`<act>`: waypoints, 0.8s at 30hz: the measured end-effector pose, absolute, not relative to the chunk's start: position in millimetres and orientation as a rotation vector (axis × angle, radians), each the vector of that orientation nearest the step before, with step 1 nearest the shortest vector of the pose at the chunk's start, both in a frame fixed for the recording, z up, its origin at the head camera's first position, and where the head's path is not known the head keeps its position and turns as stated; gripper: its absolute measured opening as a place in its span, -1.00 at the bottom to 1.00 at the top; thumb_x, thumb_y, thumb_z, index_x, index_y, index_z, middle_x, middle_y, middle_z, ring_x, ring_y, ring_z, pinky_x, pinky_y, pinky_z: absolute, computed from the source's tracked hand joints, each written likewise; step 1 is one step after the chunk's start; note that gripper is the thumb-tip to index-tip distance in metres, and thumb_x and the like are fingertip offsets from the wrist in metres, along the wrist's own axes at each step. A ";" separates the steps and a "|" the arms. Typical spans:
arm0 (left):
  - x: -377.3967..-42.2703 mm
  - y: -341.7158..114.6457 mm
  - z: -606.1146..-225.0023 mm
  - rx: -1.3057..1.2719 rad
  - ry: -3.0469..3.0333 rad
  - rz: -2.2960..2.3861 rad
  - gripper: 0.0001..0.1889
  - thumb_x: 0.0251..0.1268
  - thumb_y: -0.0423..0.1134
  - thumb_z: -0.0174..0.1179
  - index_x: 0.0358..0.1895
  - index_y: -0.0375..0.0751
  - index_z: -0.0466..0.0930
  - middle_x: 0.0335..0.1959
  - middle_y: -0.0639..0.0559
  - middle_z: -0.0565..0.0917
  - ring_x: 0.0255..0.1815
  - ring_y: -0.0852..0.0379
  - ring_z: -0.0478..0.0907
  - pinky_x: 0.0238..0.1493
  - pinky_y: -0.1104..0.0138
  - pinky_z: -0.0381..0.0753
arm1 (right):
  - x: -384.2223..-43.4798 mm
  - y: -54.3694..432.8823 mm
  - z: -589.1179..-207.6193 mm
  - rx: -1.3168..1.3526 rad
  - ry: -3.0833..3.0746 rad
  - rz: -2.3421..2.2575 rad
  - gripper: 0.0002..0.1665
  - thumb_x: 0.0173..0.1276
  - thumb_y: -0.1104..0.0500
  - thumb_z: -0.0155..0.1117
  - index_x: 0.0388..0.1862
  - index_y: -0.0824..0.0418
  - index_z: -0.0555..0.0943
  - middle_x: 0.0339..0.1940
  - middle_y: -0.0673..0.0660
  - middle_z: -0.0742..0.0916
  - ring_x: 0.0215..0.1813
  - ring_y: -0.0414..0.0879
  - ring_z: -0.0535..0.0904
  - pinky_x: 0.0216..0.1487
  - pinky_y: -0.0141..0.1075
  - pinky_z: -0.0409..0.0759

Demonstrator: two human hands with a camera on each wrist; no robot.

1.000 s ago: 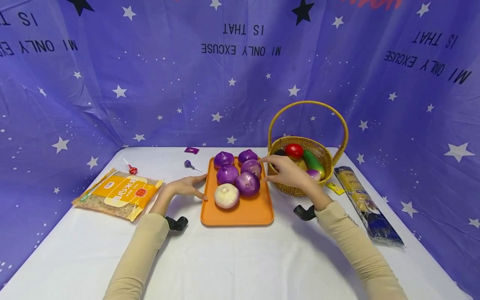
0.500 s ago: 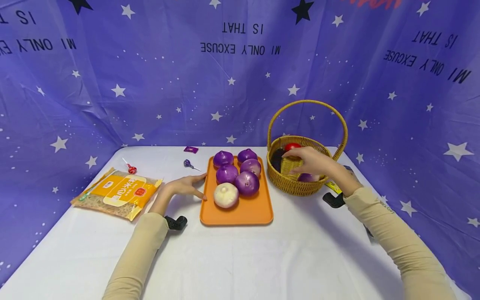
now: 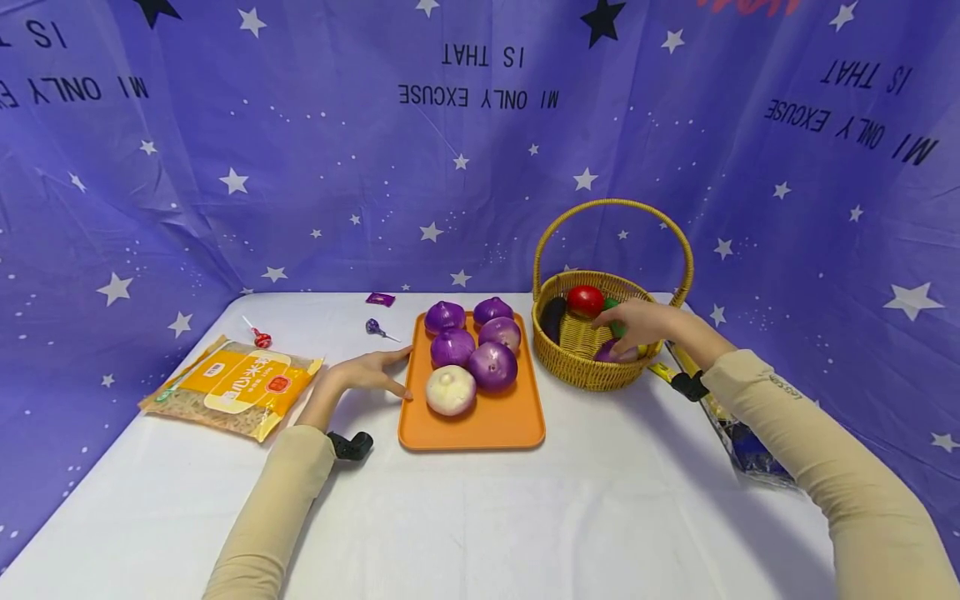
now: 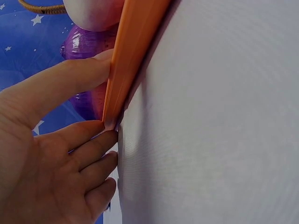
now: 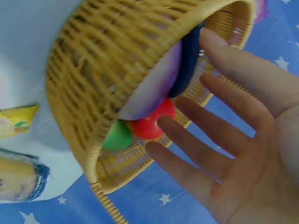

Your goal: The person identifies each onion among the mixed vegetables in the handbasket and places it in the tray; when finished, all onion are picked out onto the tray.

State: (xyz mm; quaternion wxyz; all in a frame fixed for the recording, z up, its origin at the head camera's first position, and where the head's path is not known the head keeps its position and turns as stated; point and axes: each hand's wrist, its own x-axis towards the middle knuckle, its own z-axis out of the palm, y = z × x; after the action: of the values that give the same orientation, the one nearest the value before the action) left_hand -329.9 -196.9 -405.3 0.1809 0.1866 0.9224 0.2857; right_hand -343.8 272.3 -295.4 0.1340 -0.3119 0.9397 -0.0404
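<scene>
My left hand (image 3: 363, 372) rests at the left edge of an orange tray (image 3: 471, 437). In the left wrist view its thumb touches the rim, and its straight fingers lie against the outer side. The tray bears several purple onions (image 3: 492, 367) and one pale, white-topped onion (image 3: 451, 391). My right hand (image 3: 641, 323) reaches over a wicker basket (image 3: 585, 377), fingers spread. Just beneath them lies a purple-and-white onion (image 5: 156, 88). Around it in the basket are a dark eggplant (image 3: 553, 318), a red tomato (image 3: 585, 301) and a green vegetable (image 5: 117, 136), partly hidden.
A yellow food bag (image 3: 236, 387) lies at the left, with a red lollipop (image 3: 262, 339) behind it. Behind the tray are a purple lollipop (image 3: 373, 327) and a purple candy wrapper (image 3: 380, 299). A blue-and-yellow packet (image 3: 753, 454) lies right, partly under the sleeve. The basket's tall handle (image 3: 613, 201) arches upward.
My right hand has moved from beside the onions on the tray rightward to over the basket, then lower toward the onion inside. The left hand stays at the tray's edge.
</scene>
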 end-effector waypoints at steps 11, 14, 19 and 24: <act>-330.8 -196.3 -405.9 0.510 2.602 0.796 0.06 0.03 0.08 0.40 0.54 -0.15 -0.03 0.50 -0.27 0.09 0.48 -0.32 -0.04 0.40 -0.22 -0.05 | -358.4 278.7 -303.8 -0.794 2.558 -0.008 -0.38 0.23 0.12 0.30 0.29 0.23 0.49 0.21 0.30 0.55 0.18 0.15 0.43 0.17 0.03 0.47; -330.2 -196.1 -405.6 0.507 2.601 0.798 0.06 0.03 0.08 0.40 0.54 -0.14 -0.03 0.50 -0.27 0.09 0.49 -0.31 -0.04 0.40 -0.22 -0.05 | -361.3 278.9 -305.9 -0.802 2.554 0.027 -0.38 0.20 0.12 0.31 0.25 0.27 0.50 0.18 0.29 0.57 0.17 0.16 0.45 0.20 0.07 0.45; -330.8 -196.3 -406.4 0.513 2.603 0.796 0.06 0.03 0.08 0.40 0.54 -0.15 -0.04 0.50 -0.27 0.09 0.49 -0.31 -0.04 0.41 -0.21 -0.05 | -362.5 279.3 -308.0 -0.813 2.573 0.043 -0.39 0.16 0.16 0.31 0.23 0.28 0.52 0.12 0.26 0.59 0.09 0.10 0.46 0.16 0.03 0.48; -331.6 -196.4 -407.8 0.519 2.605 0.787 0.06 0.03 0.09 0.40 0.54 -0.14 -0.04 0.50 -0.26 0.09 0.49 -0.30 -0.03 0.42 -0.19 -0.05 | -357.6 280.9 -303.1 -0.855 2.617 0.018 -0.40 0.15 0.15 0.36 0.20 0.26 0.53 0.08 0.28 0.60 0.07 0.13 0.48 0.10 0.04 0.52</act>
State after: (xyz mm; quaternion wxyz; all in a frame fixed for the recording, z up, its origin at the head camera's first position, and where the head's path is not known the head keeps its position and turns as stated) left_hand -331.6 -196.4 -407.8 0.1844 0.1840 0.9242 0.2791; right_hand -357.6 280.9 -303.1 0.1928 -0.3046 0.9327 0.0064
